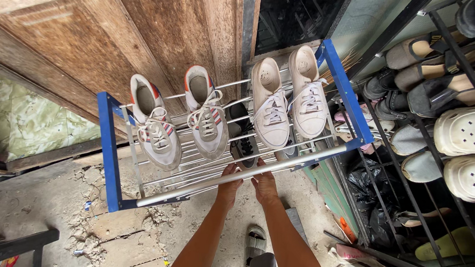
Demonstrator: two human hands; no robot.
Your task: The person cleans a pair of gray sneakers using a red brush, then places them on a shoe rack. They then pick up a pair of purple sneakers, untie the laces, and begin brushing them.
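Both forearms reach down from the camera toward a blue-framed shoe rack (pixel 109 156) with silver rails. Beneath them a sandalled foot (pixel 255 242) stands on the cracked concrete floor (pixel 118 229).

From the head view, the left hand (pixel 229 186) and the right hand (pixel 265 187) sit side by side just under the rack's front rail, both reaching into the lower tier. Their fingers are hidden behind the rails, so I cannot tell whether either is clenched or released. They appear to be at a pair of dark sneakers (pixel 244 147) lying on that lower tier, close to the fingertips, likely approached from below because the top rails block access from above.

On the rack's top tier, a pair of white sneakers with orange and navy trim (pixel 159 134) lies toward the left end, toes pointing to the front rail. A pair of cream lace-up sneakers (pixel 290 101) lies toward the right end, also toes forward, so the heels rest against the back rails. Behind the rack stands a rough wooden door (pixel 143 31). To the right of the rack, a taller black metal shelf (pixel 416 150) holds rows of cream perforated clogs (pixel 470 153), grey slip-ons and sandals, kept well apart from the blue rack.
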